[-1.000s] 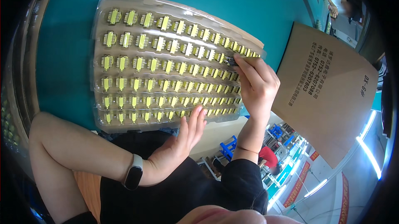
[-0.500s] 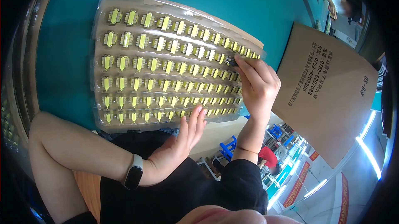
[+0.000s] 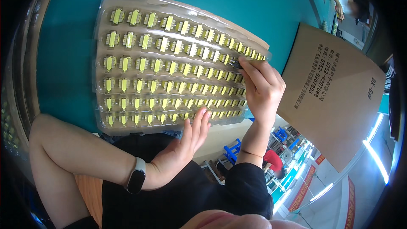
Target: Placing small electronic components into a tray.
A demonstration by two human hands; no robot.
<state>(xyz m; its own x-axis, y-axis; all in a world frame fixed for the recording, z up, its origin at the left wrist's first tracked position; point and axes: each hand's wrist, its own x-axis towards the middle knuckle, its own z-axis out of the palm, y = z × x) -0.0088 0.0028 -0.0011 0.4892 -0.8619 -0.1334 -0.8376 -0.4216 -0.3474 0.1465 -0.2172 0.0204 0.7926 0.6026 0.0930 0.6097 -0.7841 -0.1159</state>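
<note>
A clear plastic tray [image 3: 104, 53] holds rows of small transformers [image 3: 157, 65] wrapped in yellow tape, with pins showing at their sides. Over the tray's right end, my right hand [image 3: 265, 87] is closed in a pinch between thumb and fingers. A small transformer [image 3: 234, 62], dark with metal pins, shows at its fingertips, mostly covered by them. My left hand [image 3: 182, 142], with a watch [image 3: 136, 178] on its wrist, is open. Its fingers are stretched out against the near edge of the tray.
The tray lies on a teal table [image 3: 72, 38], with cardboard showing along its far edge. To the right stands a large brown cardboard sheet or box side [image 3: 335, 97] with printing. Blue stools [image 3: 232, 151] and people at benches are farther off.
My right hand has shifted very slightly, and less of the dark transformer shows at its fingertips. The left hand and the tray have stayed put.
</note>
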